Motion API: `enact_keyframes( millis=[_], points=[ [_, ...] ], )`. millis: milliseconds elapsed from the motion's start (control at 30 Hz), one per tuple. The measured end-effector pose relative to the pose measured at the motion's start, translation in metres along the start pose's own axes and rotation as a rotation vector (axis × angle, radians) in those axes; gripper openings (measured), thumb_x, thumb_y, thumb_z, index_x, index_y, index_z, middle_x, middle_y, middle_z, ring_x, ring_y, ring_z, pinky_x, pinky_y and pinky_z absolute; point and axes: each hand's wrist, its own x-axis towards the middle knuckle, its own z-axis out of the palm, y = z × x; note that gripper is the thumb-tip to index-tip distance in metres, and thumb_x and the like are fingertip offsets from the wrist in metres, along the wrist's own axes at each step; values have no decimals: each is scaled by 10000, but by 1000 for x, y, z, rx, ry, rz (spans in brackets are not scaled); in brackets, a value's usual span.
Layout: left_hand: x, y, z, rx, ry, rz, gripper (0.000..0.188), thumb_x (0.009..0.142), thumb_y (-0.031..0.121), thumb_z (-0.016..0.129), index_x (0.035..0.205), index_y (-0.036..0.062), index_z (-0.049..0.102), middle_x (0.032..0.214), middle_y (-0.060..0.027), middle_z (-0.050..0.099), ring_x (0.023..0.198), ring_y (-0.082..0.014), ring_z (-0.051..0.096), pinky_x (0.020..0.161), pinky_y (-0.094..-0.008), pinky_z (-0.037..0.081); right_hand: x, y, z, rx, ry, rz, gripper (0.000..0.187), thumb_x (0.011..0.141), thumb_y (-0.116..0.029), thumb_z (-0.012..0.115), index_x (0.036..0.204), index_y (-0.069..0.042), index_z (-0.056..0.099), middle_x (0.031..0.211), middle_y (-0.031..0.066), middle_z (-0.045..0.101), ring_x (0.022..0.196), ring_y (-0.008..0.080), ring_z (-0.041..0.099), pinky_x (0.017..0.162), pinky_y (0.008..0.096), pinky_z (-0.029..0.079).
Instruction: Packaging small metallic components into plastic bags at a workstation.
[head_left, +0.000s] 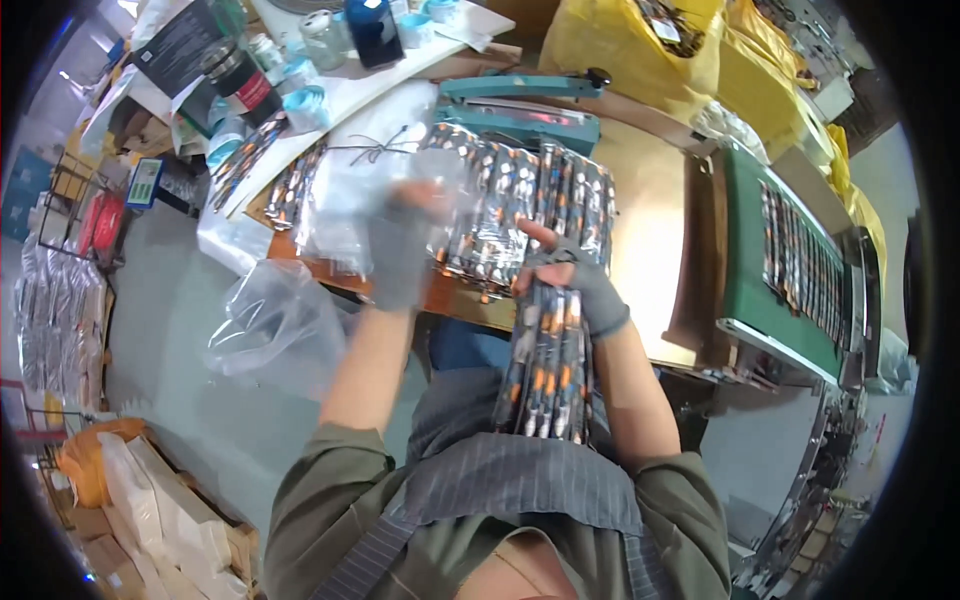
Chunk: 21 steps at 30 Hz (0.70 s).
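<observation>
One striped apron (520, 480) fills the lower centre of the frame. Just above it, one bundle of dark, orange-and-white patterned packets (548, 365) stands at the centre, its pieces too overlapped to count. The right hand (575, 285), in one grey glove, has its fingers curled around the bundle's upper end, one finger sticking out. The left hand (405, 240), left of centre, is blurred; I cannot tell how far its fingers are spread or whether they grip the clear plastic beside them. Beyond, one pile of similar packets (500, 195) lies on the desk (460, 298), with one teal sealer (525, 120) behind, upper centre
</observation>
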Motion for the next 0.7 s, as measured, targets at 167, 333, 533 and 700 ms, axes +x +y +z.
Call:
enact_keyframes(
  millis=[167,333,533,700],
  points=[
    [-62,-39,52,15,34,-193,247,913,240,517,809,29,592,703,-38,572,659,-174,555,621,-301,450,-19,3,-36,15,126,-41,322,766,-99,598,1061,27,564,866,120,637,775,209,636,730,321,508],
    [-4,-5,81,268,-149,-90,298,893,286,527,752,27,571,617,-13,565,518,-122,525,517,-285,443,-70,-24,-38,136,36,-171,825,689,-185,637,1394,35,269,772,112,616,753,247,628,747,368,521],
    [-85,37,144,560,-929,829,301,834,267,616,639,47,548,632,-125,562,483,-244,535,492,-327,412,-85,-8,-67,-22,97,-314,544,880,-391,528,1246,9,480,1113,113,586,970,214,593,845,320,481],
    [-168,-16,94,415,-742,441,419,849,345,601,575,73,437,547,-119,399,470,-308,430,448,-404,311,-191,60,-37,143,217,28,704,846,-534,532,1299,-7,418,1236,112,527,1107,213,529,972,324,402]
  ],
)
